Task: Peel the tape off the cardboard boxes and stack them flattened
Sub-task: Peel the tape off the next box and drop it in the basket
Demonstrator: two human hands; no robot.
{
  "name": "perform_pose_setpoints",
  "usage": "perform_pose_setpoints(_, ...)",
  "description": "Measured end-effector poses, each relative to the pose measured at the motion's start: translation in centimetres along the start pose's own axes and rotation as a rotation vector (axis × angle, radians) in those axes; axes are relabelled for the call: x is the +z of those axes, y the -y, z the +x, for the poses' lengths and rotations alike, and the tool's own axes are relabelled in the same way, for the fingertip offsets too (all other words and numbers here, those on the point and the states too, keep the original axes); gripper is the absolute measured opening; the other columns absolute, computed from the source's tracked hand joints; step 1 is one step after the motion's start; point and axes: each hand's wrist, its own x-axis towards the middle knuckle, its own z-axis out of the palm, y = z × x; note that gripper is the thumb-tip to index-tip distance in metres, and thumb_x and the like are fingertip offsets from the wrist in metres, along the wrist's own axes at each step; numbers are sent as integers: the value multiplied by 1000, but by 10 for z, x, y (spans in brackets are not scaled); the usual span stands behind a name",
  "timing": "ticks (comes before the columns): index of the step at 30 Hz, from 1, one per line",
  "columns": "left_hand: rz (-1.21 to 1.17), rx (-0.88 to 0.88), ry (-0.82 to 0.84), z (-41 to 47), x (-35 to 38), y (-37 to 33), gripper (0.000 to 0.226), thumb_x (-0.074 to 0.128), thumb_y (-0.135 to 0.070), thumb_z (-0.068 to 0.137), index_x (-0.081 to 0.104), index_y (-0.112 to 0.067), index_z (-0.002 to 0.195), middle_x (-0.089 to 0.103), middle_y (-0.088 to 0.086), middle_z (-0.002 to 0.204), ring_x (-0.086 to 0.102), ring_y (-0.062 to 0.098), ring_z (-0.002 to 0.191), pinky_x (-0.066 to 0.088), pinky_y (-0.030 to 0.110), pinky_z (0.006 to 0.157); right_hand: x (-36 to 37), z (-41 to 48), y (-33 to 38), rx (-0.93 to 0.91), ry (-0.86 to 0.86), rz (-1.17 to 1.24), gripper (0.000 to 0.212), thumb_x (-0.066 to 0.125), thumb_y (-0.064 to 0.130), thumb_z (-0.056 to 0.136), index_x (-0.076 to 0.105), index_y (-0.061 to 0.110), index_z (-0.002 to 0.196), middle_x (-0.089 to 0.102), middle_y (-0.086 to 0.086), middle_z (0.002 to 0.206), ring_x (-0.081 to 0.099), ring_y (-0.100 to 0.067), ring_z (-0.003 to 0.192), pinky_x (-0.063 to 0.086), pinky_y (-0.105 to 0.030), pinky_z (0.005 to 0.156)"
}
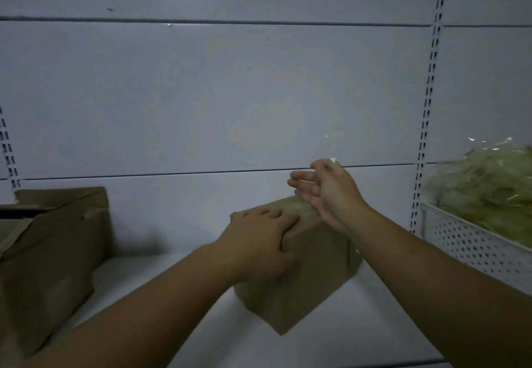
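Sitting skewed on the white shelf (172, 324) just right of centre, the cardboard box (311, 275) is closed. Much of its top is hidden under the two hands, and its nearest bottom corner juts toward the shelf's front edge. It is plain brown board, matte and sharp-edged. Clear tape (333, 160) shows only as faint glints rising from the top of the right hand (328, 194), and its outline is too transparent to trace. The left hand (259, 238) grips the box's near top edge, fingers spread across the top and thumb down the side face. The right hand hovers over the far end of the box, palm turned left, with blurred fingers stretched out. Whether it pinches the tape cannot be told. At left a second box (54, 249), creased with its flaps open, is cut off by the frame. At right a white perforated basket (466, 243) holds a crinkled plastic-wrapped pale yellow bundle (489, 192).
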Motion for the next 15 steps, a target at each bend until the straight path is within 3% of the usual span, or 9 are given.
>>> perform_pose_setpoints(2, -78, 47, 71, -4, -9, 19, 69, 58, -40, 79, 25, -44, 139, 39, -11, 143, 37, 15, 130, 34, 34, 102, -17, 5, 10, -118, -176, 63, 18, 37, 17, 100, 52, 16, 89, 63, -2, 63, 63, -11, 53, 57, -25, 59)
perform_pose_setpoints(4, -209, 46, 165, -12, -20, 35, 63, 64, -25, 72, 38, -49, 124, 46, -16, 126, 45, 12, 116, 39, 25, 87, -43, 13, 18, -192, -344, 31, 19, 38, 16, 99, 53, 19, 87, 54, 0, 59, 49, -10, 44, 49, -22, 47)
perform_pose_setpoints(6, -270, -6, 255, -15, -28, 45, 57, 59, -12, 69, 47, -45, 114, 46, -13, 128, 46, 13, 114, 44, 33, 89, -69, 14, 16, -167, -376, -152, 19, 40, 15, 98, 54, 18, 86, 52, -1, 63, 40, -10, 45, 37, -22, 42)
perform_pose_setpoints(9, -245, -136, 267, 2, -37, 38, 39, 45, -5, 75, 57, -34, 98, 54, -4, 125, 50, 18, 111, 43, 40, 94, -88, 2, -10, -108, -147, -526, 21, 44, 15, 95, 61, 12, 83, 60, -3, 69, 42, -12, 48, 36, -25, 47)
perform_pose_setpoints(11, -95, -234, 81, 25, -35, 15, 25, 43, -10, 80, 62, -23, 92, 61, 1, 111, 54, 22, 99, 44, 35, 84, -87, -9, -23, -139, 17, -670, 25, 46, 20, 95, 62, 12, 77, 60, 0, 68, 45, -10, 50, 37, -23, 50)
perform_pose_setpoints(13, -78, -271, -112, 47, -25, -14, 24, 44, -16, 81, 60, -18, 99, 62, 5, 110, 55, 24, 98, 43, 34, 79, -83, -13, -28, -195, 89, -780, 24, 46, 26, 96, 58, 14, 80, 57, 3, 70, 49, -7, 58, 37, -21, 55)
perform_pose_setpoints(15, -225, -262, -116, 67, -12, -37, 36, 44, -16, 86, 52, -19, 121, 56, 6, 128, 52, 25, 113, 40, 35, 88, -83, -11, -27, -203, 121, -888, 23, 42, 30, 97, 54, 16, 84, 55, 4, 72, 49, -8, 64, 36, -21, 56)
